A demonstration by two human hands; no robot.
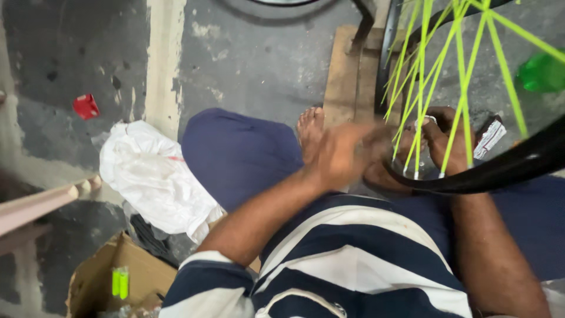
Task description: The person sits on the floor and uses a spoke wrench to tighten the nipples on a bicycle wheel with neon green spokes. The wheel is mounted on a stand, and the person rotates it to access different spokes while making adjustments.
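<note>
You are sitting on a rough grey concrete floor [253,65] with a pale painted stripe running across it, your legs in dark blue cloth folded in front of you and one bare foot [310,131] resting beside a flat wooden board [347,76]. A black bicycle wheel rim [506,168] laced with bright green spokes [432,76] stands across your lap on your right side, its lower arc passing just in front of your striped shirt. Your left hand [344,154] is blurred; it sits at the rim's near edge with the fingers curled in loosely toward the lower ends of the spokes, and you cannot tell from this view whether it grips anything or only touches them. Your right hand [445,138] is behind the spokes, curled narrow around a small pale object [425,122] pinched at the fingertips, close to where the spokes meet the rim. Just beside that hand a small white and dark packet [488,138] lies on the floor. Well off to your left lie a crumpled white plastic bag [153,176], a small red scrap [86,106], and an open cardboard box [97,282] holding a green strip [120,282]. A green plastic thing [541,72] lies beyond the wheel.
</note>
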